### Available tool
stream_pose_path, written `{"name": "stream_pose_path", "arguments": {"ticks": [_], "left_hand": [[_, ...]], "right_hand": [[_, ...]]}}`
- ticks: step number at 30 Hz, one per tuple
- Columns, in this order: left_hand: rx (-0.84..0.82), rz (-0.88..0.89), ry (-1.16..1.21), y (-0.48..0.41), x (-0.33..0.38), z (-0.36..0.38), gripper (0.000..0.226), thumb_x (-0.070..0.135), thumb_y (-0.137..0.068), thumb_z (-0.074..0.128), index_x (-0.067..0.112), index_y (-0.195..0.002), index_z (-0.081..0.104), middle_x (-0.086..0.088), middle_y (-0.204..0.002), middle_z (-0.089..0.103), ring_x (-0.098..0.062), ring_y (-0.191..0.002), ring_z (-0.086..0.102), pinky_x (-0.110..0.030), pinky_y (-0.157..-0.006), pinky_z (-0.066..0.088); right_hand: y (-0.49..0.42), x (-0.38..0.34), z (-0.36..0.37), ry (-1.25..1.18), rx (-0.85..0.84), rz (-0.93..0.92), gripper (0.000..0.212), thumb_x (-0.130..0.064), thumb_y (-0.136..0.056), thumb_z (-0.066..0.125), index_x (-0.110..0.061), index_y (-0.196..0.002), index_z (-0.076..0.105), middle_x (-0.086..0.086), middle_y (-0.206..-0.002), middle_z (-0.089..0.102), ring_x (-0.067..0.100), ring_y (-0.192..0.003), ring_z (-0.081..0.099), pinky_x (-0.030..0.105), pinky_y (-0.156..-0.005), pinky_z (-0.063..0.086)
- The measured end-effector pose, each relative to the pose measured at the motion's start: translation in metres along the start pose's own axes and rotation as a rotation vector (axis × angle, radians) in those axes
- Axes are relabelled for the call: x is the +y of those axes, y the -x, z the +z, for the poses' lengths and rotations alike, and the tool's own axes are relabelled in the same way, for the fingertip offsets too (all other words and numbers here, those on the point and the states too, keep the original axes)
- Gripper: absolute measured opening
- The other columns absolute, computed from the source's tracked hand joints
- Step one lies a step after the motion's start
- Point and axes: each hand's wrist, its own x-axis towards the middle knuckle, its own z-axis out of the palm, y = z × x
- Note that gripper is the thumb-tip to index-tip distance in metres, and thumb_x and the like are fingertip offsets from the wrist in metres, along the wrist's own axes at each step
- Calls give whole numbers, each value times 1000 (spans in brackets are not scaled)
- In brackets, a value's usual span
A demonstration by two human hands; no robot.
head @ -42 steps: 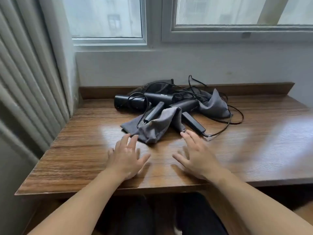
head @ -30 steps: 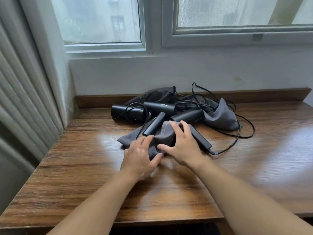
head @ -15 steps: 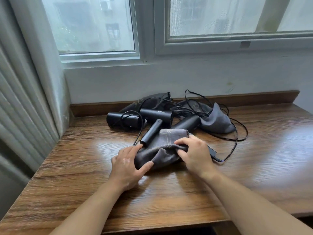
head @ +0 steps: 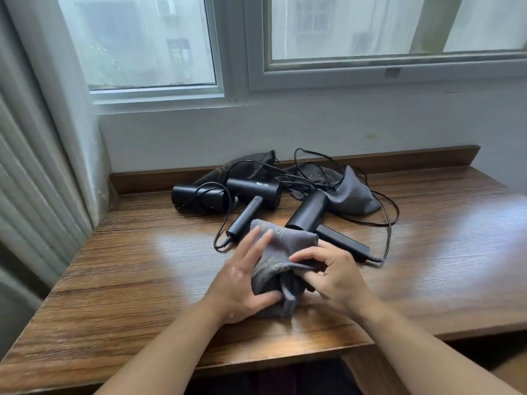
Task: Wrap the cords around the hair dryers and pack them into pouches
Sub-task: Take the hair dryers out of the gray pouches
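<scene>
Hands meet on a grey pouch [head: 281, 253] near the front edge of the wooden table [head: 142, 269]. The left hand [head: 245, 276] cups the pouch's left side, fingers spread and thumb beneath; the right hand [head: 332, 276] pinches its bunched fabric. Just behind the pouch lie three black hair dryers [head: 253, 192] with loose cords [head: 389, 220], and behind those, two more grey pouches [head: 352, 195] by the wall.

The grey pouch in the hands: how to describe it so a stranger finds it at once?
On the wooden table under the window, look nearest the front edge, before the black hair dryers. The grey pouch sits bunched between the left hand and right hand. Unlike the other pouches by the wall, only this one is held.
</scene>
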Motion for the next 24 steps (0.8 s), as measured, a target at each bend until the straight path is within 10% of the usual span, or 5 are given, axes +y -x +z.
{"name": "stream_pose_path", "arguments": {"ticks": [7, 11, 15, 24], "left_hand": [[72, 30, 266, -15, 19, 5, 66, 15, -73, 75, 34, -135, 60, 8, -112, 69, -10, -95, 67, -34, -86, 55], [239, -28, 258, -19, 33, 4, 40, 14, -73, 72, 28, -110, 73, 11, -91, 75, -5, -79, 69, -24, -74, 53], [252, -20, 360, -31, 58, 0, 38, 13, -73, 70, 28, -107, 73, 9, -94, 76, -13, -89, 72, -29, -82, 56], [102, -47, 411, -47, 64, 2, 78, 54, -67, 78, 51, -140, 48, 19, -133, 56, -6, -117, 57, -30, -90, 55]], "right_hand": [[8, -22, -18, -439, -55, 85, 36, 12, -80, 77, -18, -100, 76, 6, -79, 70, 16, -62, 65, 29, -56, 53], [11, -24, -24, -147, -106, 80, 65, -27, -72, 89, -41, -127, 59, -14, -122, 61, 11, -114, 63, 30, -92, 55], [6, -27, -30, -100, -102, 29, 86, -19, -66, 90, -44, -137, 50, -15, -134, 58, 10, -126, 57, 39, -107, 48], [-5, -12, -111, -121, 256, -21, 51, -6, -77, 86, -30, -117, 66, -11, -111, 71, 13, -105, 67, 29, -91, 53]]}}
